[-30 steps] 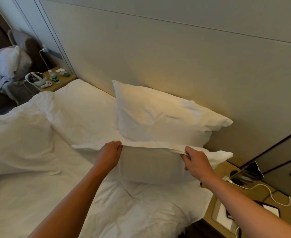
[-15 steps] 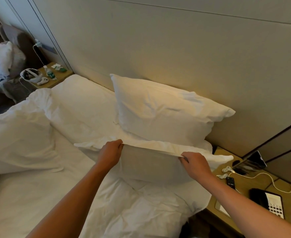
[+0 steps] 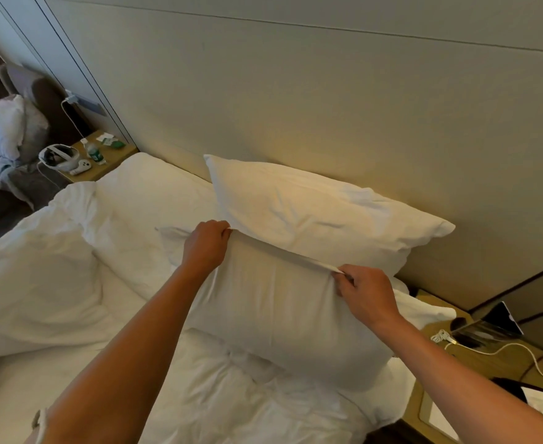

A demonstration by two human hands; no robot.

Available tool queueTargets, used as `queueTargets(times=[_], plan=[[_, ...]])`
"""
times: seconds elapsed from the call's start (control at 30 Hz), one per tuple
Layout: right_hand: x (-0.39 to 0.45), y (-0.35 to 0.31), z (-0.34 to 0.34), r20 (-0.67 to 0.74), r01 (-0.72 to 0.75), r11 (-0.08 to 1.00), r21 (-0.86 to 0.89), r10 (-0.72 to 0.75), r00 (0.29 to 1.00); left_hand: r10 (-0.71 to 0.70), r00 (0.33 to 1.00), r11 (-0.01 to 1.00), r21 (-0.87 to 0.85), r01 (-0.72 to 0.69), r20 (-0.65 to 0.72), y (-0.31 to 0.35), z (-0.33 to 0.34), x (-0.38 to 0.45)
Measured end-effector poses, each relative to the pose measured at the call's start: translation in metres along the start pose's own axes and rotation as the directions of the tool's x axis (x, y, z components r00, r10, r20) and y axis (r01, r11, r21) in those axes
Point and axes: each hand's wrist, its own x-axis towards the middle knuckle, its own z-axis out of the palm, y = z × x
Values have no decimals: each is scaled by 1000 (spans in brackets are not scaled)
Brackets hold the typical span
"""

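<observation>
A white pillow [image 3: 283, 315] hangs upright in front of me over the bed [image 3: 199, 402]. My left hand [image 3: 206, 245] grips its top edge at the left. My right hand [image 3: 364, 291] pinches the same edge further right and lower, so the edge slants down to the right. Behind it a second white pillow [image 3: 321, 206] leans against the beige headboard [image 3: 295, 107].
A rumpled white duvet [image 3: 36, 277] lies on the left of the bed. The right nightstand [image 3: 488, 357] holds a phone, a white cable and a dark device. The far nightstand [image 3: 103, 161] holds a headset, a controller and a bottle. A chair with laundry [image 3: 7, 133] stands at far left.
Both hands have lifted the pillow by its top edge; it now hangs taller and nearer me. Its right side has come off the bed.
</observation>
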Motion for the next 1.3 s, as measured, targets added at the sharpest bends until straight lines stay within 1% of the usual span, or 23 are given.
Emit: queueTargets(times=[0.1,0.17,0.23,0.3,0.33,0.4,0.43,0.5,0.53,0.57,0.63,0.7,0.77,0.8,0.87,0.9,0.93,0.97,1.03,1.13,1.17,1.3], plan=[[23,11,8,-36,-45,999,19,46,998,17,1000,1000,16,-17,-2,1,10,29],[38,20,17,-23,-92,996,9,92,996,-5,1000,1000,-1,6,27,2,30,40],[49,31,32,53,-140,988,-69,144,988,-71,994,996,-43,75,84,2,59,40],[52,39,50,178,-147,967,-209,186,966,-184,966,968,-141,210,180,0,89,25],[52,42,60,220,-118,958,-262,179,959,-258,936,939,-167,302,240,-3,104,13],[53,40,81,242,5,953,-302,71,968,-392,856,866,-179,467,337,-13,133,-15],[55,37,92,245,68,951,-301,8,969,-438,817,827,-187,530,376,-18,146,-28],[62,26,113,263,152,946,-285,-75,962,-482,752,756,-221,616,449,-29,165,-52],[68,21,123,279,178,944,-278,-98,955,-483,738,730,-248,637,471,-33,172,-61],[75,16,134,298,199,940,-278,-112,948,-476,737,714,-280,642,479,-37,177,-68],[93,7,155,335,215,931,-293,-111,936,-460,757,693,-345,633,465,-43,186,-78],[111,1,175,355,217,920,-325,-94,930,-471,756,651,-398,646,455,-46,193,-86],[123,-2,193,357,226,900,-373,-85,930,-502,712,548,-456,701,491,-44,200,-94],[126,-1,200,350,233,889,-394,-90,932,-509,669,463,-484,743,541,-40,203,-99],[126,5,213,340,260,878,-401,-121,933,-483,549,240,-499,832,682,-28,210,-105],[125,9,218,353,281,879,-385,-141,925,-456,495,149,-485,862,740,-21,213,-107],[125,12,220,380,303,884,-355,-160,911,-435,463,92,-473,876,772,-14,217,-108],[126,15,221,406,327,890,-318,-183,895,-430,449,57,-473,879,783,-7,221,-107],[136,21,219,416,369,894,-254,-243,876,-437,462,-3,-514,858,772,4,229,-99],[164,30,208,368,425,876,-229,-326,871,-444,518,-97,-613,784,732,19,238,-74],[174,32,202,361,432,872,-229,-337,870,-451,528,-109,-632,768,720,25,240,-63],[217,38,173,330,419,887,-197,-342,880,-468,568,-87,-674,733,677,49,242,2]])
